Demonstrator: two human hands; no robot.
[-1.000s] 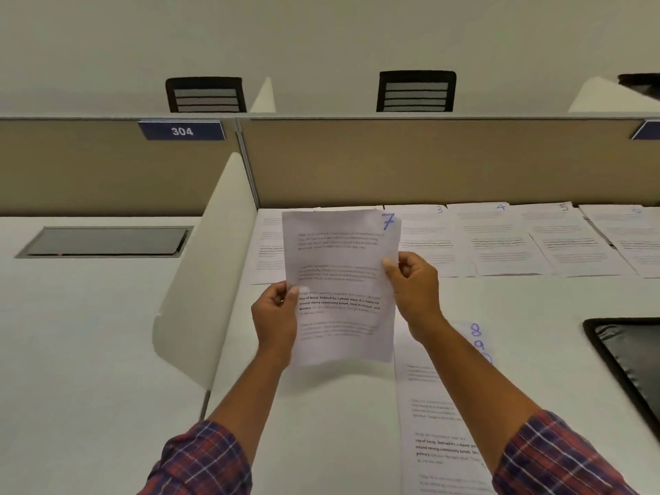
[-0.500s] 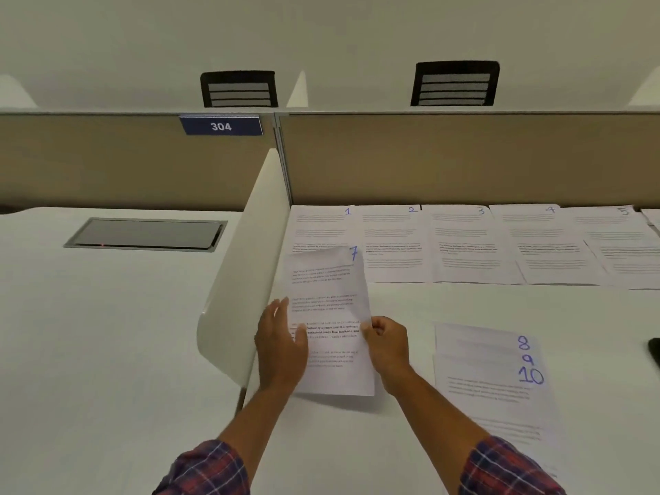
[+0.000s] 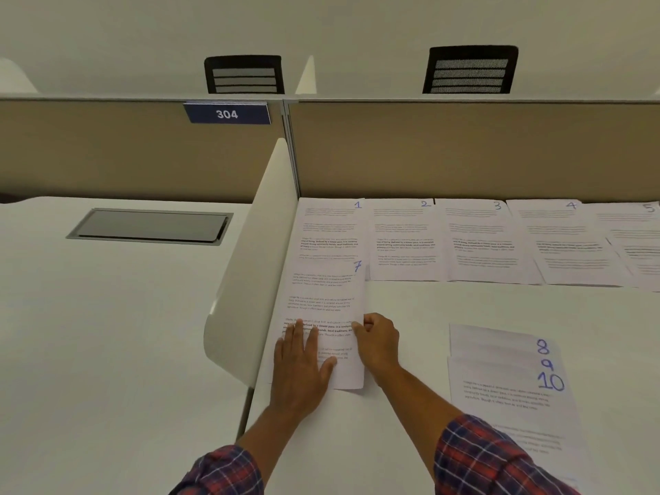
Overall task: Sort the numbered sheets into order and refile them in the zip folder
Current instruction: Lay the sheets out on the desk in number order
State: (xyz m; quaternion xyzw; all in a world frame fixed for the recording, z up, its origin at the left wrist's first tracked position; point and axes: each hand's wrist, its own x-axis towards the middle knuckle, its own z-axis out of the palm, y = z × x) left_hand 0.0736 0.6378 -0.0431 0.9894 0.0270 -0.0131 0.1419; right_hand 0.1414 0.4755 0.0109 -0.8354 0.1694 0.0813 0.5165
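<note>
Sheet 7 (image 3: 323, 309) has come down out of the air and now lies flat on the desk (image 3: 410, 316), its left edge just beside the foot of the white divider (image 3: 250, 280) and its top overlapping the bottom of sheet 1 (image 3: 330, 226). The left hand (image 3: 301, 366), which held the sheet's edge half a second ago, now lies on top of it. The white desk runs on both sides of the divider. At the divider's far end a tan partition (image 3: 464, 151) crosses the whole width, with a pale wall beyond. Two black chairs (image 3: 244, 75) show over the partition, one left of the divider's line and one right of it. Right of the divider, against the partition, a row (image 3: 478, 241) of sheets 1 to 5 lies with edges touching or overlapping. Well right of the divider and nearer the person lies a stack (image 3: 507, 387) fanned to show 8, 9 and 10. Left of the divider a grey hatch (image 3: 150, 226) is set in the desk, and a blue 304 sign (image 3: 227, 113) hangs on the partition above it. The left hand presses flat on sheet 7's lower left, fingers straight and slightly spread. The right hand (image 3: 378, 342) sits at the sheet's right edge, fingers curled, its thumb pinching that edge.
</note>
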